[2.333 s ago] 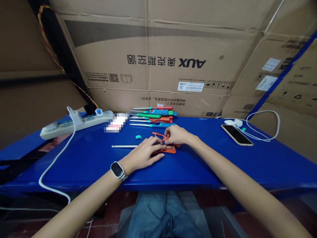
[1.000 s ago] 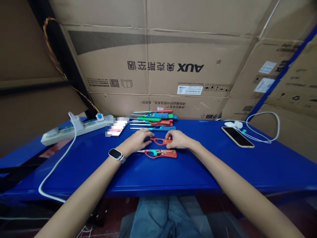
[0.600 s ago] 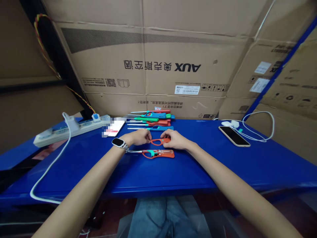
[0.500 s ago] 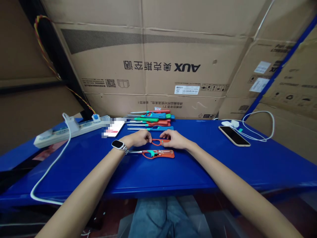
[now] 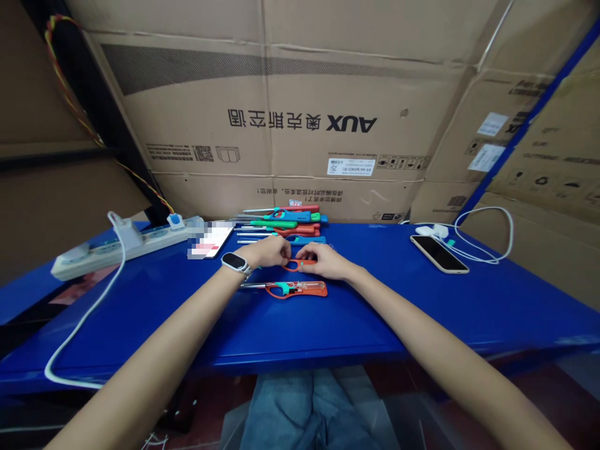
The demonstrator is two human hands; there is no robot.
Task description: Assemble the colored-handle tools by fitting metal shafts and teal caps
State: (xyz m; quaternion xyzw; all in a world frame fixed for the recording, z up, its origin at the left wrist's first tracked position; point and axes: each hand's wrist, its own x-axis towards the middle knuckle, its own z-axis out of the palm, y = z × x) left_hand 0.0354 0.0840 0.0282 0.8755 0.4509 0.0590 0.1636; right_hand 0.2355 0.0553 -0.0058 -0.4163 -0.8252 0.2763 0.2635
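Above the blue tabletop, my right hand (image 5: 325, 261) grips an orange lighter casing (image 5: 292, 265) with a trigger loop; its handle is partly hidden by the fingers. My left hand (image 5: 269, 251), with a watch at the wrist, is closed at the front end of that casing, and its fingertips almost meet the right ones. What the left fingers pinch is hidden. Nearer to me lies an opened orange gas lighter (image 5: 307, 289), with a metal tube, a green trigger and a clear tank showing inside. Behind my hands lies a blue lighter (image 5: 307, 240).
A pile of several long lighters (image 5: 276, 224) lies against the cardboard wall (image 5: 300, 81). To the left are a power strip (image 5: 135, 240) with a white cable and a white phone-like slab (image 5: 218, 237). A phone (image 5: 439, 254) and a coiled white cable (image 5: 509, 234) lie right.
The right hand has moved slightly left, and the two hands' fingertips are closer together over the casing. The view has shifted a little. The opened lighter stays on the table.
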